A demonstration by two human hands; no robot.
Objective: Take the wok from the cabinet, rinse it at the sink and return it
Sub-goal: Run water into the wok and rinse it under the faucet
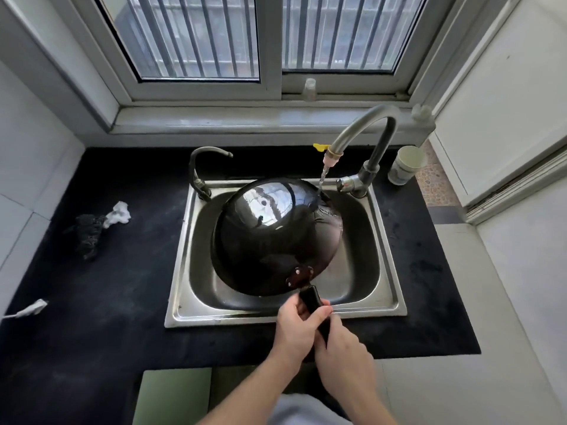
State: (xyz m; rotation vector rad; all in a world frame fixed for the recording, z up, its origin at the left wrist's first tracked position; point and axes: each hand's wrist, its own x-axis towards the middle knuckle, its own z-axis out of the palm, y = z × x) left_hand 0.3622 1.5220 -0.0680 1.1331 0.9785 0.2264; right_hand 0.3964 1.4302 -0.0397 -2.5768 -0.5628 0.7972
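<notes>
A black wok [276, 234] is turned bottom up over the steel sink [389, 271], its shiny underside facing me. Water runs from the tall curved tap [362, 127] onto the wok's far right side. The wok's black handle [311, 299] points toward me over the sink's front rim. My left hand [296, 328] grips the handle near the wok. My right hand [343, 357] grips the handle's end just behind it.
A smaller dark tap [199, 167] stands at the sink's back left. A dark scrubber [87, 234] and a white rag [118, 213] lie on the black counter to the left. A white cup [405, 164] stands right of the tall tap. A window is behind.
</notes>
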